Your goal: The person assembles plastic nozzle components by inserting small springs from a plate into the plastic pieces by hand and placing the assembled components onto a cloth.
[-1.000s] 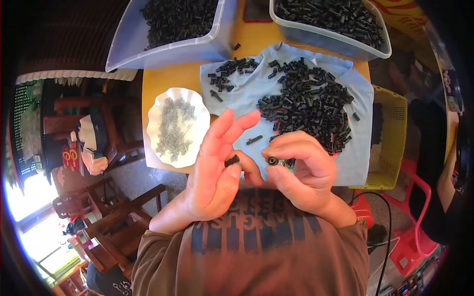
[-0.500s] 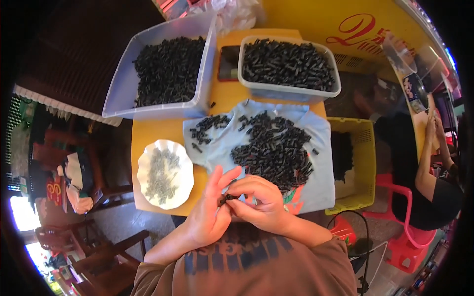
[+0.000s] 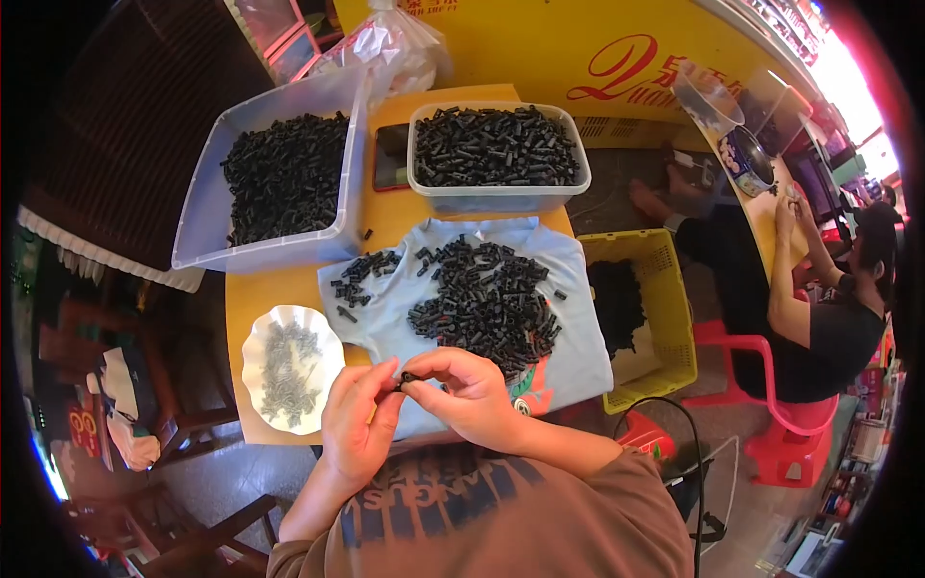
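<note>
A small black plastic part (image 3: 406, 380) is held up between my two hands, over the near edge of the table. The thumb and index finger of my right hand (image 3: 468, 403) pinch it. My left hand (image 3: 358, 424) is closed at its other end, fingers and thumb brought together; whether it also holds a tinier piece is hidden. Just beyond, a pile of black parts (image 3: 487, 299) lies on a light blue shirt (image 3: 573, 342) spread over the yellow table (image 3: 236, 409). Left of my hands, a white wavy-rimmed dish (image 3: 332, 361) contains many tiny shiny pieces.
Behind the shirt stand a large clear bin (image 3: 352, 183) and a smaller clear tub (image 3: 501, 199), both with black parts, and a phone (image 3: 390, 159) between them. A yellow crate (image 3: 682, 328) is at the right. Farther right, a person (image 3: 819, 328) sits on a red chair (image 3: 771, 385).
The view has shifted, so the table appears farther left and lower. My left fingers, spread before, have drawn in around the black part. My right hand keeps its pinch.
</note>
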The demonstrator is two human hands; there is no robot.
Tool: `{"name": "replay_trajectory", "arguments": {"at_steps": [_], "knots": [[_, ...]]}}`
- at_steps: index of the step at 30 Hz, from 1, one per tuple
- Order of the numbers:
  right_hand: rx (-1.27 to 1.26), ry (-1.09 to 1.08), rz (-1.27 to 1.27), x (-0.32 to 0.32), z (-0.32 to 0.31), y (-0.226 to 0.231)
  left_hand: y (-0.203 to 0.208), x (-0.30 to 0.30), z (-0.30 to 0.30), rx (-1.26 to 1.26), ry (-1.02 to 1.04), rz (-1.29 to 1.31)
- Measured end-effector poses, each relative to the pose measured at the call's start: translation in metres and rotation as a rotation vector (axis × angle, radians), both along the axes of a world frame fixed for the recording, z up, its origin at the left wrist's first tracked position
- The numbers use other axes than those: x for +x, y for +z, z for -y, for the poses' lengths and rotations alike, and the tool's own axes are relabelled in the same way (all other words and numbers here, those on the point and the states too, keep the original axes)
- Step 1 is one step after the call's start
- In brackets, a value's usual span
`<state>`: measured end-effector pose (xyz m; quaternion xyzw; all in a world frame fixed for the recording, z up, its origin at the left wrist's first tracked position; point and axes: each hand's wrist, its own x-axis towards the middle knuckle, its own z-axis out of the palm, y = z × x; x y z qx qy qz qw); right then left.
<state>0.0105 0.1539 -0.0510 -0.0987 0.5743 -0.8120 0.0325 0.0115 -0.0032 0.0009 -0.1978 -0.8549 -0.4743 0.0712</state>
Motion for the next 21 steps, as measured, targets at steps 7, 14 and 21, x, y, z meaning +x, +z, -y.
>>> {"name": "replay_trajectory", "arguments": {"at_steps": [7,14,21], "knots": [[-0.258,0.005,0.166,0.011,0.016,0.007,-0.016,0.011,0.004,-0.034,0.037,-0.214],[-0.348,0.056,0.202,0.036,0.028,0.011,-0.030,0.042,0.015,-0.062,0.136,-0.395],[-0.342,0.191,0.192,0.061,0.041,0.000,-0.051,0.078,0.027,-0.110,0.287,-0.518]]}}
